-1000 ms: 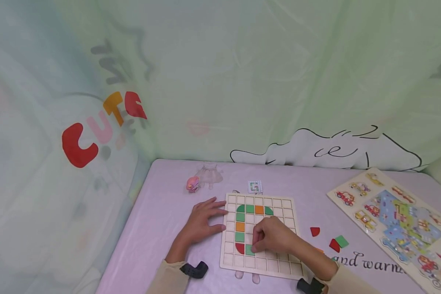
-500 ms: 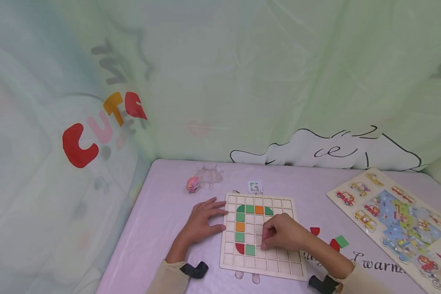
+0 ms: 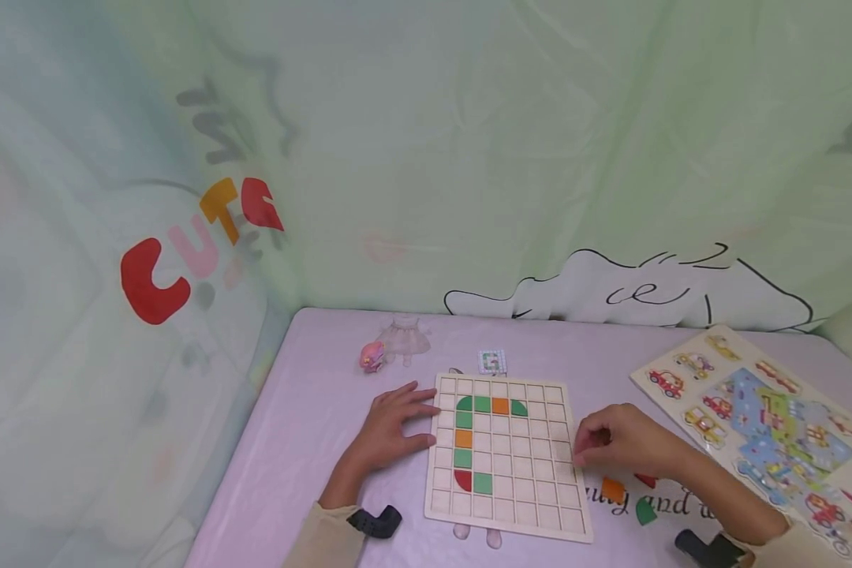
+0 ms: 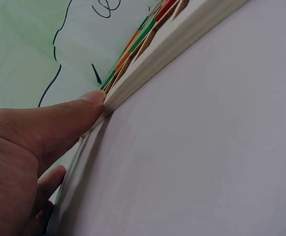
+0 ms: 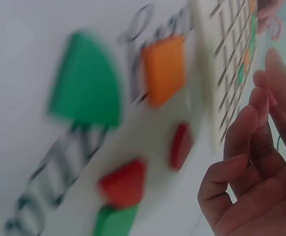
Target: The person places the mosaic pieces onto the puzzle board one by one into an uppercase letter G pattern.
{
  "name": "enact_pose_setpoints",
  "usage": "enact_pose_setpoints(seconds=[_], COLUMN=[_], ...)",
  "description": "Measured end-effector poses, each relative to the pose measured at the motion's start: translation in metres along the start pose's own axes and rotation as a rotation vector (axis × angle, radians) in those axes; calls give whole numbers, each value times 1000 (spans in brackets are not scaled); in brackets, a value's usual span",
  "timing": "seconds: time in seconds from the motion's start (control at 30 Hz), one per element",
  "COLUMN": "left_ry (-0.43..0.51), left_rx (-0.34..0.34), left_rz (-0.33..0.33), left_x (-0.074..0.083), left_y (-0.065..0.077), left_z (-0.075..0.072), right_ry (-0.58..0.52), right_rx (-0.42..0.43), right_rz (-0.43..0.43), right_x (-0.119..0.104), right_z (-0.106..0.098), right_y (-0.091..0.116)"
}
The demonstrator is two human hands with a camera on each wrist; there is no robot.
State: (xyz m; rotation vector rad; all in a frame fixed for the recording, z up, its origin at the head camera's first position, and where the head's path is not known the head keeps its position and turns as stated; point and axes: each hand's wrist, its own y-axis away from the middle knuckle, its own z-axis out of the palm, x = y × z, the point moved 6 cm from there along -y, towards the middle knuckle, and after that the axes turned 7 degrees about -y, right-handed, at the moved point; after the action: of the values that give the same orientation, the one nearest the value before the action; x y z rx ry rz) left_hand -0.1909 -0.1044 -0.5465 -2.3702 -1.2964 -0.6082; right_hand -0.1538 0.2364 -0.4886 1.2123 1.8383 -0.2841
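Observation:
A wooden grid board (image 3: 521, 467) lies on the table with green, orange and red tiles set in a C-like line. The line's lower end holds a red quarter-round tile (image 3: 463, 480) and a green square tile (image 3: 482, 483). My left hand (image 3: 397, 422) rests at the board's left edge, fingers spread, thumb tip (image 4: 96, 97) on the rim. Just off the right edge, my right hand (image 3: 628, 442) hovers with loosely bent fingers and nothing visible in them. Below it lie an orange square tile (image 5: 165, 71), a green quarter-round tile (image 5: 86, 81) and red quarter-round tiles (image 5: 124, 183).
Behind the board lies a small pattern card (image 3: 492, 361). A pink toy (image 3: 372, 356) sits at the back left. A wooden vehicle puzzle (image 3: 710, 426) takes up the table's right side, and a printed curtain (image 3: 426, 173) hangs behind.
My right hand has moved right, from beside the green square tile in the lower row to beyond the board's right edge. The left hand and the board have stayed put.

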Motion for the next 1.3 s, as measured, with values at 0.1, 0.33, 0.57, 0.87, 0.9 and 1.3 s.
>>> enact_pose_setpoints(seconds=[0.1,0.33,0.57,0.87,0.9,1.3], left_ry=[-17,-24,-27,-28,-28,-15], left_rx=[0,-12,-3,11,12,-10], left_rz=[-3,-22,-11,2,3,-38], left_x=[0,0,0,0,0,-1], left_y=[0,0,0,0,0,0], left_z=[0,1,0,1,1,2], right_ry=[29,29,-27,-64,-66,-58], right_rx=[-12,-58,-111,-140,-140,-130], right_rz=[10,48,16,-10,-11,-12], right_x=[10,29,38,42,42,43], right_z=[-6,-9,-6,-5,-5,-4], right_y=[9,21,24,24,24,24])
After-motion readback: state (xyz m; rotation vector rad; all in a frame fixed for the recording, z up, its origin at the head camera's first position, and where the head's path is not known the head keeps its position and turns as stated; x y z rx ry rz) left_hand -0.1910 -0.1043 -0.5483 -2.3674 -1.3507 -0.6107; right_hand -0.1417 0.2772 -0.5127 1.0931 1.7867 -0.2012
